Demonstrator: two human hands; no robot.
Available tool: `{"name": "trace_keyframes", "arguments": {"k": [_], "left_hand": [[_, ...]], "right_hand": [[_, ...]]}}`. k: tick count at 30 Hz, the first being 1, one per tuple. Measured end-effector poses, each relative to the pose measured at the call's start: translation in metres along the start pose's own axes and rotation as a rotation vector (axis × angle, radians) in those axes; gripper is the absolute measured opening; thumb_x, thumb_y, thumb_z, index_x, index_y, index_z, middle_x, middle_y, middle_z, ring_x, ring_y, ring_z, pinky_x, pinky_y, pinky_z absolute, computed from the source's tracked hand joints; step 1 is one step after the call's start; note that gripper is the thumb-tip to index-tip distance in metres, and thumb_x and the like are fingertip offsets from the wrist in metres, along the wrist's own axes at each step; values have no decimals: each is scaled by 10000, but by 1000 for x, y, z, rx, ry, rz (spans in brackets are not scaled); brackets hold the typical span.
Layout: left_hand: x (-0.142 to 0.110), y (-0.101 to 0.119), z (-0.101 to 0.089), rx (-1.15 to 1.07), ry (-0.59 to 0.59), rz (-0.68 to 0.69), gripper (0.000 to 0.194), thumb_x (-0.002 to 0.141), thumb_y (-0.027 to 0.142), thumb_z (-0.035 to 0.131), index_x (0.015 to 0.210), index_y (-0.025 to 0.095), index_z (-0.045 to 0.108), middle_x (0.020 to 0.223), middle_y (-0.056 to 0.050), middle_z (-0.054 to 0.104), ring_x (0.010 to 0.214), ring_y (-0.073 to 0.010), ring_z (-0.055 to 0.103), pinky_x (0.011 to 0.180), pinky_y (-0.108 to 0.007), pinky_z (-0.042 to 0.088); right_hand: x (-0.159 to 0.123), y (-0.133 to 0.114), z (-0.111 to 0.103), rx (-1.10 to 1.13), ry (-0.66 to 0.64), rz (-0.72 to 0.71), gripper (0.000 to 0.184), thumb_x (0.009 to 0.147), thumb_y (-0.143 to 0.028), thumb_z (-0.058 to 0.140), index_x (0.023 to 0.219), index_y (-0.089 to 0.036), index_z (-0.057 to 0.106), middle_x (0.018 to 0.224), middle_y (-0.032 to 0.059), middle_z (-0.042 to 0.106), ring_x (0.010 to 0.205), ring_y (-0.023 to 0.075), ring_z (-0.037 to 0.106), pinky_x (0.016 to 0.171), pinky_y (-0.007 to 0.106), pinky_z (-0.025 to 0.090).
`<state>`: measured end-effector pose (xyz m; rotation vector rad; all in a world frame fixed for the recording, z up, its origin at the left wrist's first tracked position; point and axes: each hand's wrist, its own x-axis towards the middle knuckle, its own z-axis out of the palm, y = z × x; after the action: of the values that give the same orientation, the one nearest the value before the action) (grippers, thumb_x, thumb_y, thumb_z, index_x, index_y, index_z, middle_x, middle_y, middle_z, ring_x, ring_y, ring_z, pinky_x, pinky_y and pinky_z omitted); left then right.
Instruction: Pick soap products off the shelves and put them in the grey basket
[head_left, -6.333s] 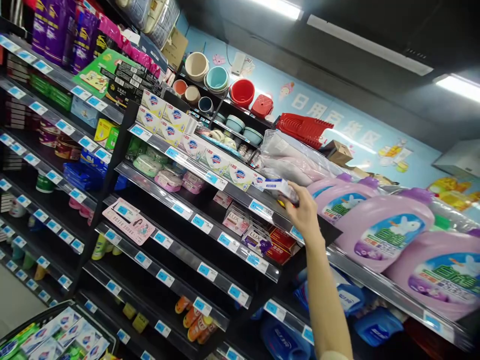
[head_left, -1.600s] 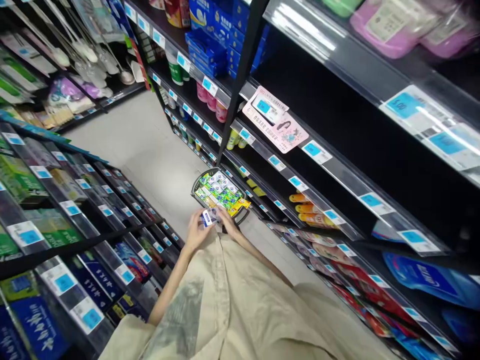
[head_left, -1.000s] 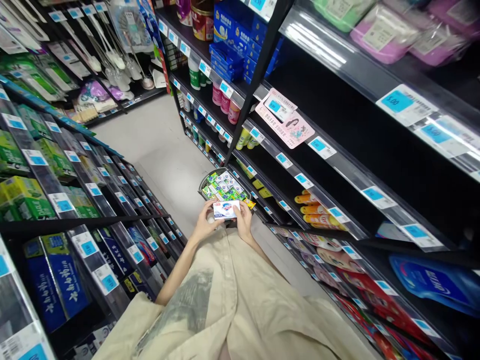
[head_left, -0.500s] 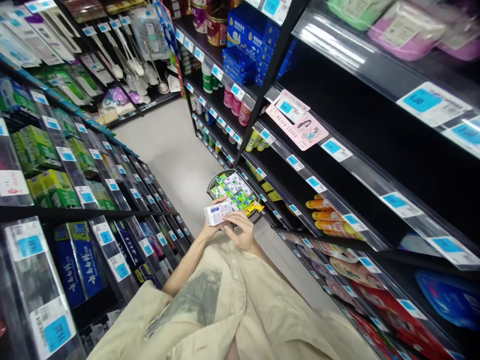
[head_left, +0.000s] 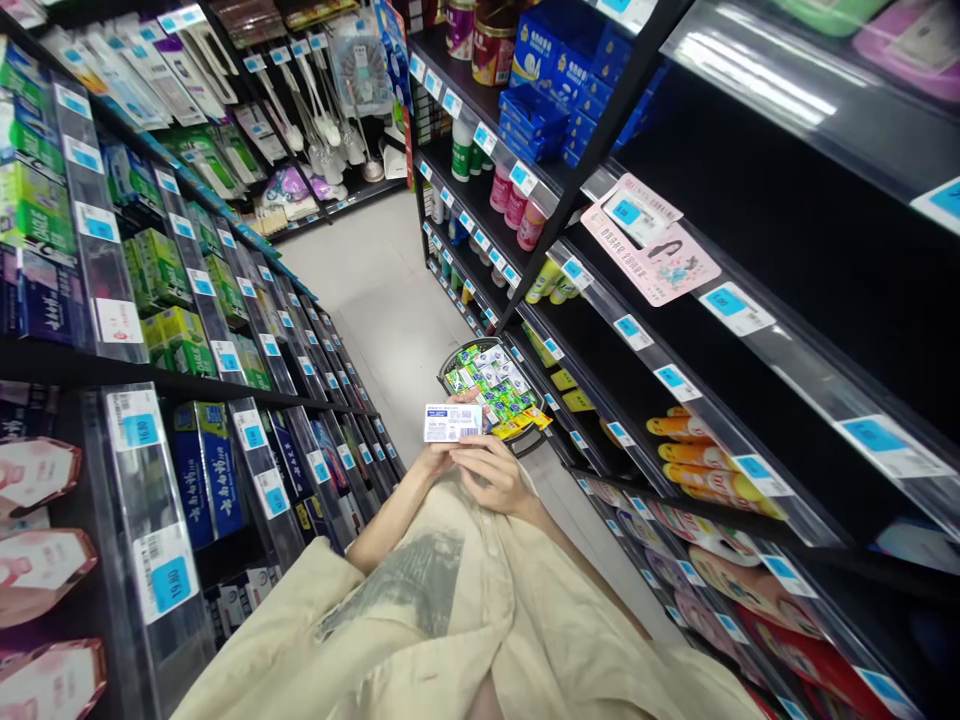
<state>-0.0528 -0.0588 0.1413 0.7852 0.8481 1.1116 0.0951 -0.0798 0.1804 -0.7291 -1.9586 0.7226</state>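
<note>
A small white box with a blue panel and a barcode is held up in front of my body, printed side towards me. My left hand wraps it from behind, its fingertips showing over the top edge. Fingers of my right hand are curled against the lower right edge of the box. On the floor just beyond stands a dark basket, holding several green-and-yellow packs and white packs.
Toothpaste-like boxes fill the shelves at my left. The right shelving holds orange bottles, pink tubs and blue boxes. A pink card juts from a right shelf edge. Pale floor runs ahead to hanging brushes.
The box has turned so its printed face and barcode show flatter to me. My right fingers have slid down towards its lower edge. The view has shifted left.
</note>
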Motion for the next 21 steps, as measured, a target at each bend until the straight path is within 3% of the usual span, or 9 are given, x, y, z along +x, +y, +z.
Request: {"name": "trace_keyframes", "arguments": {"k": [4,7,9,13,17,21], "left_hand": [[-4,-2,-4,125,26,167,829,680,605,816,1370,216,576,1329,-142,641,1234,-321,627,1087,-510,532],[-5,3,-9,404,28,264,816,658,533,894,1361,229,612,1300,-124,599,1211,-312,604,1086,-484,525],[-6,11,-10,611,43,302,772,702,411,895,1405,239,626,1306,-118,556,1227,-305,586,1097,-467,514],[-11,32,-4,931,129,356,804,797,281,828,1546,239,541,1266,-108,556,1148,-265,607,1030,-418,548],[-11,41,2,994,155,428,885,815,386,861,1588,227,461,1229,-113,653,942,-226,625,799,-345,576],[-8,40,5,1000,136,465,776,830,468,851,1500,222,547,1197,-111,702,887,-223,630,794,-361,575]], "right_hand": [[-8,-1,0,42,78,93,389,892,-199,738,1270,-286,730,961,43,817,998,259,731,893,446,626],[-16,3,-1,136,180,328,491,817,-380,839,1262,-251,678,885,42,756,867,247,695,818,412,606],[-19,7,-2,233,241,511,583,779,-482,854,1260,-231,641,967,64,746,853,239,690,771,380,590],[-21,17,-2,430,399,781,499,878,-572,733,1209,-216,620,1096,93,750,887,228,697,758,346,574],[-25,26,1,563,503,900,419,903,-616,647,1007,-209,648,900,55,712,730,196,633,650,321,542],[-33,31,4,630,573,972,441,854,-618,683,1009,-205,662,854,39,682,720,193,625,611,304,539]]}}
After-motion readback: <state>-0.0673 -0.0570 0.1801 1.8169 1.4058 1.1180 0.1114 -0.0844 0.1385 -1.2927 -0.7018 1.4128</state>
